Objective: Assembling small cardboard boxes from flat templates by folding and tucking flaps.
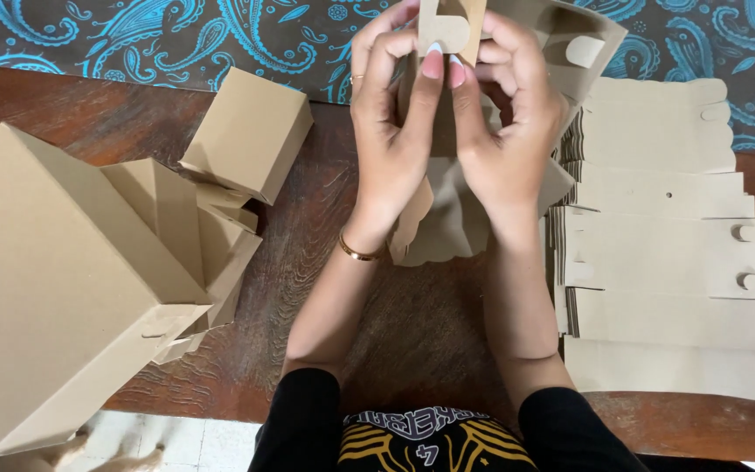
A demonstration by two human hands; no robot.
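Nearest me, along the near edge of the dark brown carved wooden table [377, 323], I see both forearms in black sleeves rising toward the far edge. A thin gold bangle [357, 253] sits on the left wrist.

Further out, over the table's middle, my left hand [391, 131] and right hand [509, 131] meet around a flat tan cardboard box blank [447, 210], partly folded. Its long axis runs near-to-far, with a rounded tab pointing away toward the far edge and its loose lower flaps hanging toward me, just above the tabletop. The left fingers curl round the blank's left side, thumb pressing its face; the right fingers wrap the right side, thumb beside the other. Both thumbs pinch the cardboard just under the tab, tips almost touching.

At the left edge lies a large closed tan cardboard box [54, 280], with smaller folded tan boxes [246, 131] beside it toward the far left. By the right edge rests a fanned stack of flat tan box blanks [666, 262].

Beyond the far edge lies a dark cloth with turquoise paisley pattern [176, 35].
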